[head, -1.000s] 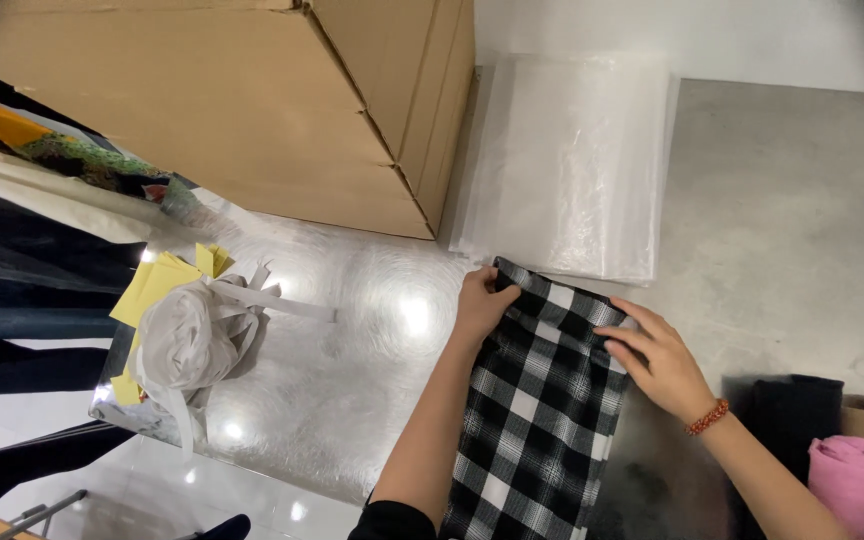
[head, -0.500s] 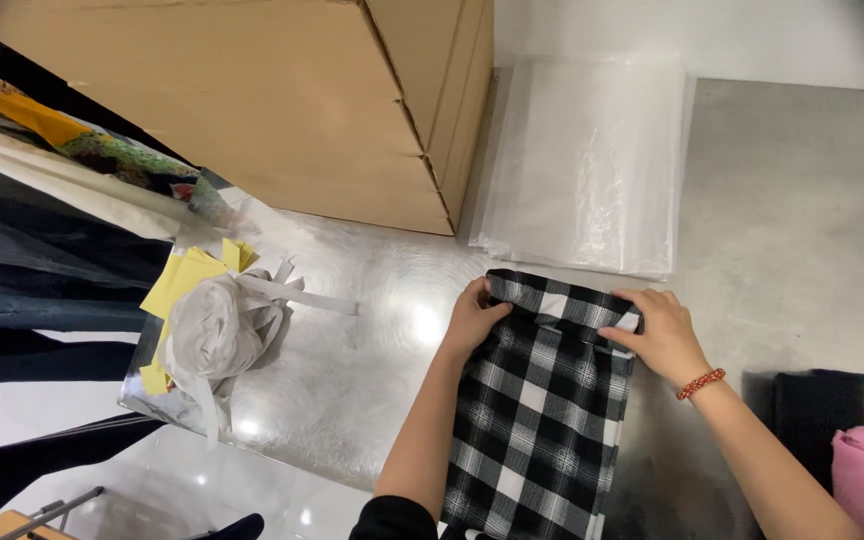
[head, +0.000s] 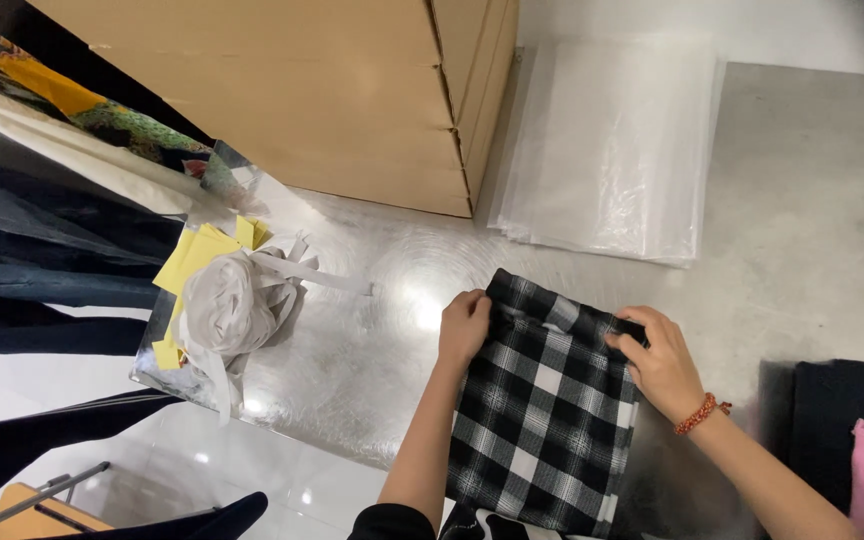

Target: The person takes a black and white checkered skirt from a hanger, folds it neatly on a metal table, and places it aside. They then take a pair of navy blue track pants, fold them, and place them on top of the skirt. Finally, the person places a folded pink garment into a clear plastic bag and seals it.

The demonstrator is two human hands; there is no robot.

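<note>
A black and white checked cloth point(head: 542, 420) lies folded on the shiny metal table point(head: 372, 340), running from my body toward the middle. My left hand point(head: 464, 326) grips its far left corner with curled fingers. My right hand point(head: 658, 362), a red bead bracelet on its wrist, pinches the far right corner. Both hands hold the cloth's top edge flat against the table.
A stack of clear plastic bags point(head: 612, 150) lies beyond the cloth. A large cardboard box point(head: 332, 90) stands at the back left. A crumpled white bag with yellow papers point(head: 227, 300) sits at the table's left edge. Dark and pink folded garments point(head: 852, 440) lie at right. Hanging clothes point(head: 42, 240) fill the left.
The view shifted, so the cloth and both hands now sit lower in the frame. My hands stay on the cloth's top corners, which lie flatter and squarer.
</note>
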